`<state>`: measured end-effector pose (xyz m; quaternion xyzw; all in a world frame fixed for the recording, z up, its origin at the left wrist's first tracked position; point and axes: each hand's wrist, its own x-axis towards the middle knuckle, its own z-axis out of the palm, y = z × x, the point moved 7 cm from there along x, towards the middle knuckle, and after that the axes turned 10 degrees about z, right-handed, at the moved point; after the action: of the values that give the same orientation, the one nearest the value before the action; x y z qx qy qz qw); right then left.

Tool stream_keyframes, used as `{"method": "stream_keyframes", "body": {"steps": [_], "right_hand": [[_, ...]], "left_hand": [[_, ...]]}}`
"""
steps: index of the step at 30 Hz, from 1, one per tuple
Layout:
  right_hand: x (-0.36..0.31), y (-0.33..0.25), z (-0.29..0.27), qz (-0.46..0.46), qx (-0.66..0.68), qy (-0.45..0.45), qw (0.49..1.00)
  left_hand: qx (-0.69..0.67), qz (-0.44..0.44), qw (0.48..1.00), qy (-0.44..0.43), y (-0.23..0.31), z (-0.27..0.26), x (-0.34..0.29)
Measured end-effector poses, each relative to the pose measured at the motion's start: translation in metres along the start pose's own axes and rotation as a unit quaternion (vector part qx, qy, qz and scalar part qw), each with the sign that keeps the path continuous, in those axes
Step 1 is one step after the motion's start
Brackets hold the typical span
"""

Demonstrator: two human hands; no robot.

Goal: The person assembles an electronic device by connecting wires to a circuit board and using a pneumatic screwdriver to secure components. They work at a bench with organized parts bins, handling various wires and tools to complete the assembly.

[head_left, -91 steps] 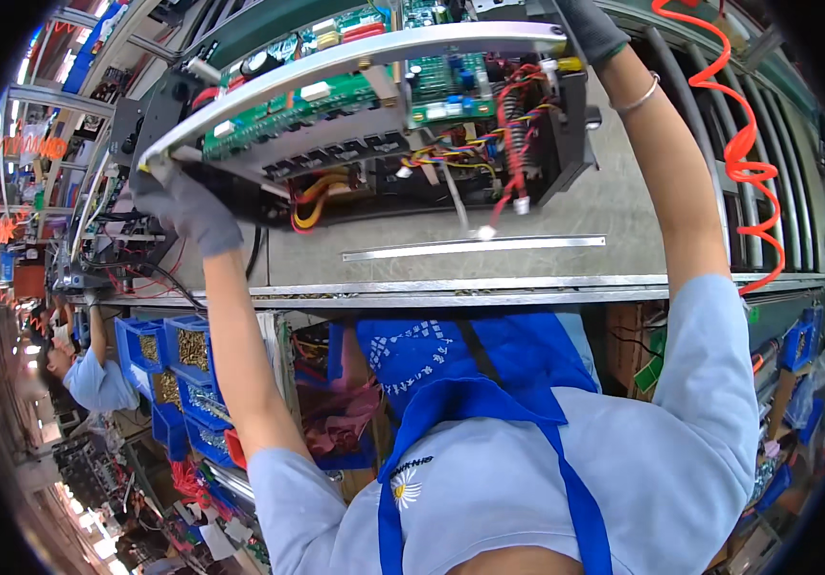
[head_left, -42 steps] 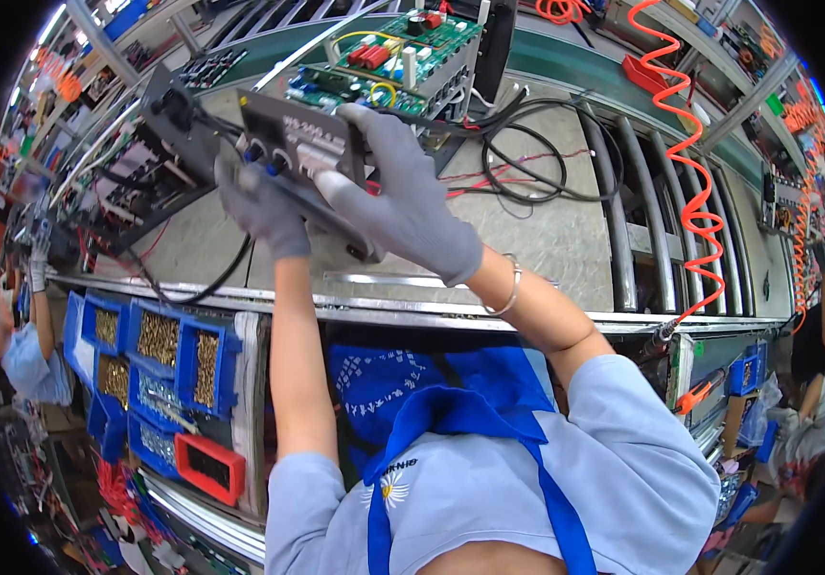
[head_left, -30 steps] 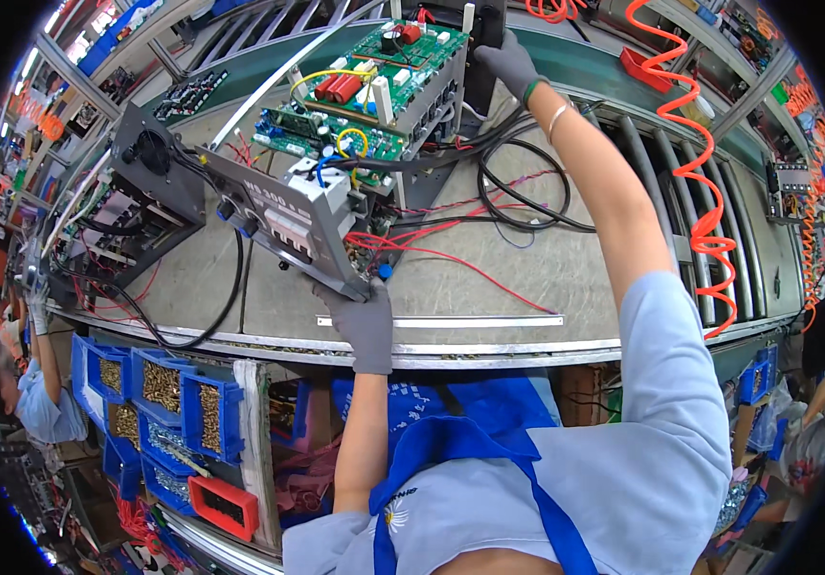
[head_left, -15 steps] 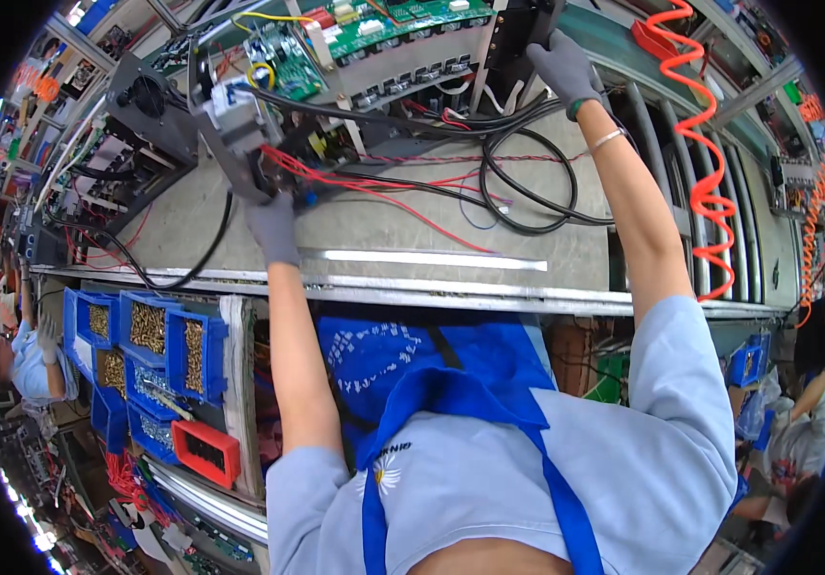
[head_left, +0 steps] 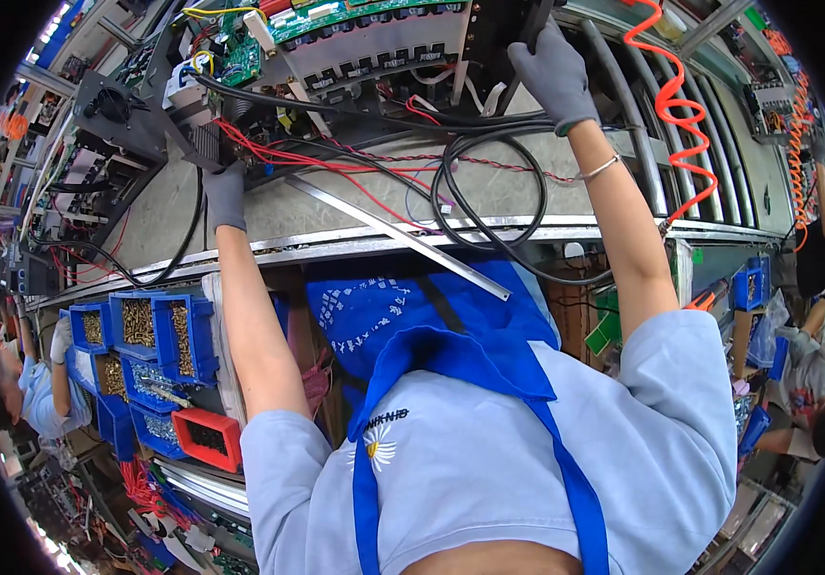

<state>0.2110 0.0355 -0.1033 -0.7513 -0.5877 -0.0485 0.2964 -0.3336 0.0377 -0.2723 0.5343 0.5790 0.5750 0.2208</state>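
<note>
Chassis [head_left: 365, 48] with green board, top centre of frame, on desk [head_left: 336, 206]. Left hand [head_left: 226, 192], gloved, upper left, grip closed on chassis's lower-left corner by red wires [head_left: 269, 153]. Right hand [head_left: 551, 72], gloved, top right, grip wrapped around chassis's dark right end. Black cable [head_left: 489, 206] looped between arms. Blue bins [head_left: 144, 331] lower left.
</note>
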Motion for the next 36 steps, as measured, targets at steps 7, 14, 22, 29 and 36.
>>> {"method": "stream_keyframes", "body": {"steps": [7, 14, 22, 29, 36], "right_hand": [[-0.009, 0.027, 0.002, 0.010, 0.073, -0.002, 0.997], [-0.012, 0.006, -0.005, -0.030, 0.036, 0.076, 0.996], [-0.046, 0.030, 0.003, 0.004, 0.078, -0.046, 0.996], [-0.096, 0.026, 0.039, 0.110, 0.030, -0.219, 0.969], [-0.067, 0.031, 0.037, 0.080, 0.055, -0.050, 0.994]], "left_hand": [[0.235, 0.109, 0.961, 0.093, 0.094, 0.006, -0.118], [0.263, 0.380, 0.817, -0.344, 0.165, 0.127, -0.236], [0.226, 0.470, 0.799, -0.299, 0.152, 0.106, -0.222], [0.257, 0.427, 0.834, -0.239, 0.150, 0.079, -0.186], [0.282, 0.460, 0.810, -0.229, 0.180, 0.119, -0.155]]}}
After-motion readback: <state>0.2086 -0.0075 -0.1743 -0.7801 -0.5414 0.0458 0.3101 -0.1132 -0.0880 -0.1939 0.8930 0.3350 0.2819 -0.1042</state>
